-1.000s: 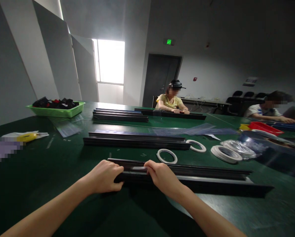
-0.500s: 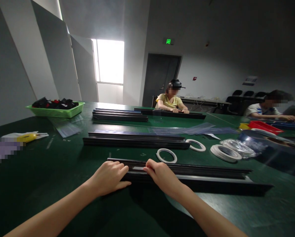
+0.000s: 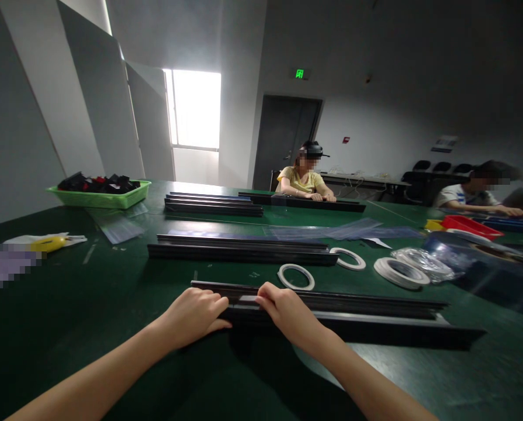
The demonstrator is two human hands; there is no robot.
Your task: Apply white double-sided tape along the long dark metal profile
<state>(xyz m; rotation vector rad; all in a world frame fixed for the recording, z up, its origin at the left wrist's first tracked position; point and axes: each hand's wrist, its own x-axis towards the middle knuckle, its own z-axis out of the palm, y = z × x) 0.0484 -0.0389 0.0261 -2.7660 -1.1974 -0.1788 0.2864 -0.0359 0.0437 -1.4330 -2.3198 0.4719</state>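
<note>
Your left hand [image 3: 197, 313] is gripping the black channel [image 3: 392, 333], right hand [image 3: 286, 307] apparently laying pinched white strip [image 3: 247, 299] along it, next needing steadiness.

at your twelve o'clock, the near rail [image 3: 401, 332] looks smooth and hard, with a satin gleam along it; the strip [image 3: 247, 299] on it looks matt and papery. your table [image 3: 68, 327] is smooth with a soft sheen. at ten, the basket [image 3: 103, 202] is plastic; at one, the sheets [image 3: 353, 229] are clear, glossy plastic.
</note>
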